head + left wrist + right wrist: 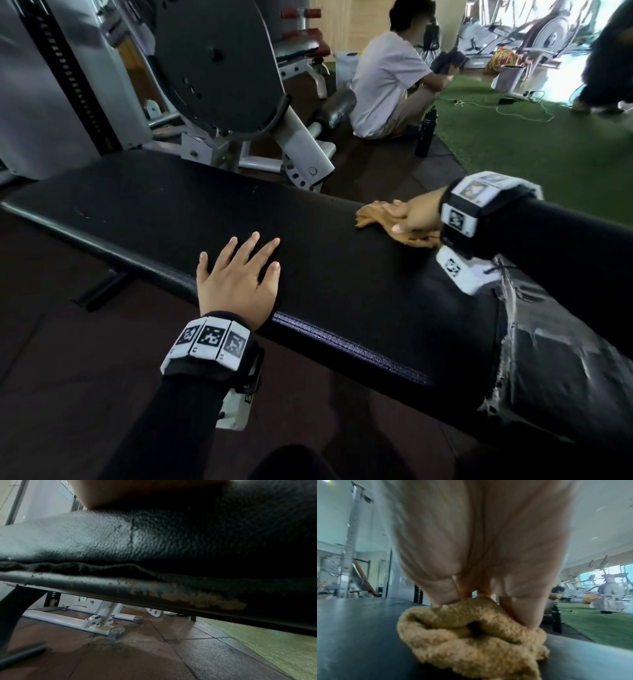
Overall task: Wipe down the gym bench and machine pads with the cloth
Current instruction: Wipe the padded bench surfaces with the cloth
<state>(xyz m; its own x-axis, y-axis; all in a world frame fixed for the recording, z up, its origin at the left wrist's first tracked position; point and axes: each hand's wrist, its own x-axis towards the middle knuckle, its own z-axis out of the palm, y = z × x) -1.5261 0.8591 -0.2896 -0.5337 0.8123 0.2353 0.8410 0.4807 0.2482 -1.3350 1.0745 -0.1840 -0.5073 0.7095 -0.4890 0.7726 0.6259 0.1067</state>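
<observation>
resting flat on the near edge of the black bench [144,202], the left hand [239,277] spreads straight fingers and holds nothing. further right along the bench, near its far edge, the right hand [416,216] presses a bunched tan cloth [371,214] onto the pad, fingers curled over the folds. past the bench's far side stands a black bottle [426,132].
</observation>
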